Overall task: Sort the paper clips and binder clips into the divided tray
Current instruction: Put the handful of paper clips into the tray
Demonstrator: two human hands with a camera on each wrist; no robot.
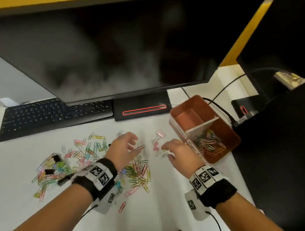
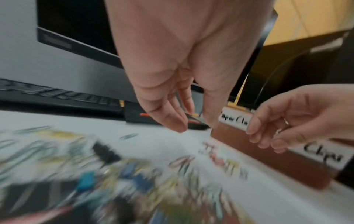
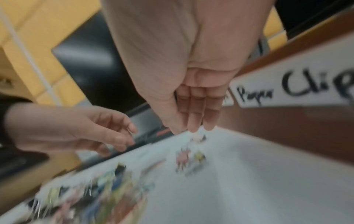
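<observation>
**Both hands hovering over scattered clips, tray half filled**

Hovering above the white desk (image 1: 167, 201) with the left hand (image 1: 123, 148), fingers loosely spread and relaxed, nothing held in that grip. Reaching with the right hand (image 1: 178, 152) toward a small cluster of binder clips (image 1: 156, 147), pink and pale ones, lying just beside the tray; fingers straight and together in the right wrist view, tips (image 3: 193, 125) close above the cluster, nothing seen pinched in that grip.

Lying spread across the desk, left of and beneath the left wrist: a large loose pile of coloured paper clips (image 1: 90, 157), with black, blue and green binder clips mixed in. Lying apart toward the near edge: a single red paper clip (image 1: 122, 206).

Sitting at the right of the desk: the brown divided tray (image 1: 235, 141), a white divider across it. Holding a heap of paper clips in the near compartment; showing only bare floor in the far compartment. Showing handwritten white labels on the tray's front wall, one reading "Paper Clip".

Standing behind: a black monitor (image 1: 117, 45), a black keyboard (image 1: 54, 114) partly under it.
</observation>
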